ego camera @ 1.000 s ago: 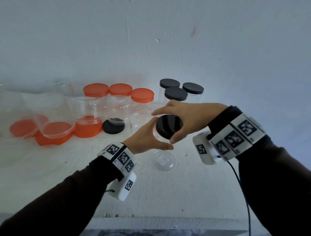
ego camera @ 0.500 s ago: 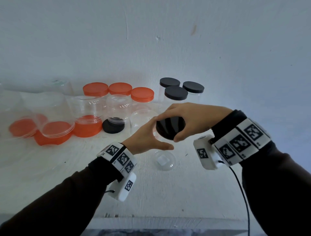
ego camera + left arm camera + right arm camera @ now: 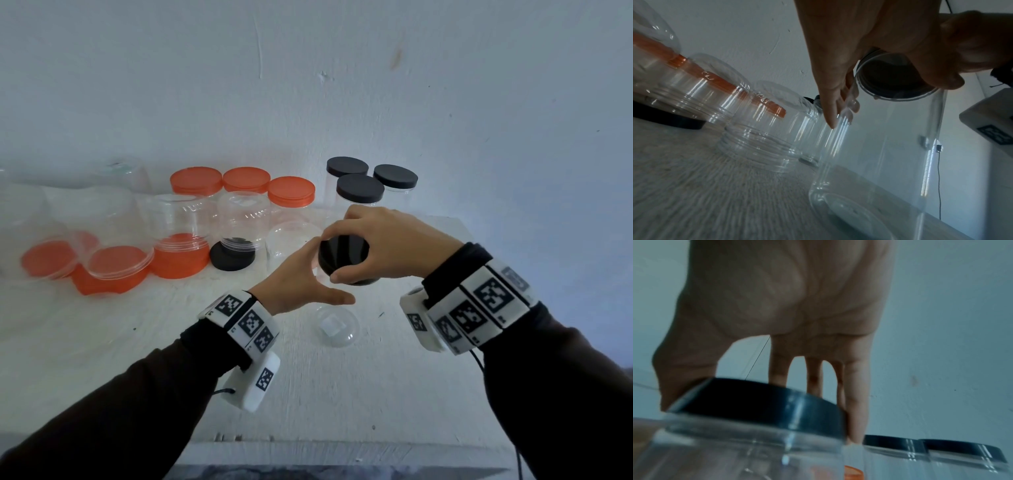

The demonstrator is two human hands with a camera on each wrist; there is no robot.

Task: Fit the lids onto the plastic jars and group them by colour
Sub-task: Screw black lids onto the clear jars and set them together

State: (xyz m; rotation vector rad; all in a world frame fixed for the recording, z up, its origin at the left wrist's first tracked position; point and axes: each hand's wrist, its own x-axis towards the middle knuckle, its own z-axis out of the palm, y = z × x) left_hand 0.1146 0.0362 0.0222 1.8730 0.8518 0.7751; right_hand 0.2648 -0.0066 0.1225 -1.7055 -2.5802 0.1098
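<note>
A clear plastic jar [image 3: 337, 325] stands on the white table [image 3: 342, 394] at the centre. My left hand [image 3: 310, 279] grips its side, thumb in front and fingers behind. A black lid [image 3: 342, 257] sits on the jar's mouth, and my right hand [image 3: 383, 243] grips it from above, fingers curled round its rim. In the left wrist view my fingers [image 3: 834, 105] lie against the jar [image 3: 879, 154], with the lid [image 3: 898, 81] seen from below through the jar. The right wrist view shows the lid [image 3: 760, 402] on the jar [image 3: 735, 451] under my fingers [image 3: 855, 386].
Three orange-lidded jars [image 3: 236, 181] and three black-lidded jars [image 3: 359, 188] stand at the back by the wall. Left of centre, open jars rest upside down on orange lids [image 3: 178, 257] and on a black lid [image 3: 233, 260]. The table's front edge [image 3: 342, 442] is near.
My right hand has twisted on the black lid, and its wrist has swung slightly right and down. The left hand and the jar have stayed in place.
</note>
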